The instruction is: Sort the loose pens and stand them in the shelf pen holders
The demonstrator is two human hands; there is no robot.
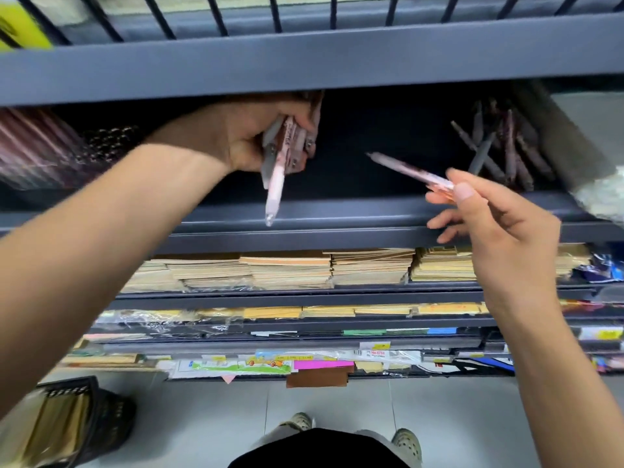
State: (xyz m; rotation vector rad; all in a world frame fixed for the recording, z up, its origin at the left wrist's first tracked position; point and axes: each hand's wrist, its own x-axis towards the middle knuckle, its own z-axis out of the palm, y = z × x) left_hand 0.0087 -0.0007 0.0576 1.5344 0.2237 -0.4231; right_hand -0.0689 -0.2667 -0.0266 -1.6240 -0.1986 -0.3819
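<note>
- Pink, translucent plastic makes up the single pen (410, 170) that I pinch between the thumb and forefinger of my right hand (506, 238); my other fingers fan out loosely below it.
- Its slim, round barrel lies on a slant, with the tip pointing up and to the left into the dark shelf bay and the rear end at my fingertips.
- My left hand (250, 136) is curled tightly round a bundle of pens (295, 143), pinkish and grey barrels held just under the upper shelf edge. Their long axes run roughly top to bottom.
- One pale pink pen (274, 192) sticks out below the bundle, tip down, in front of the shelf's front lip.
- Dark grey pens (499, 150) lean together at the right back of the same bay. They are too blurred for me to tell what holds them.
- The shelf (337, 62) is smooth, matte grey metal.
- Tan paper stacks (290, 268) lie flat in layers on the level below.
- A black mesh basket (108, 413) sits on the pale tiled floor at lower left.
</note>
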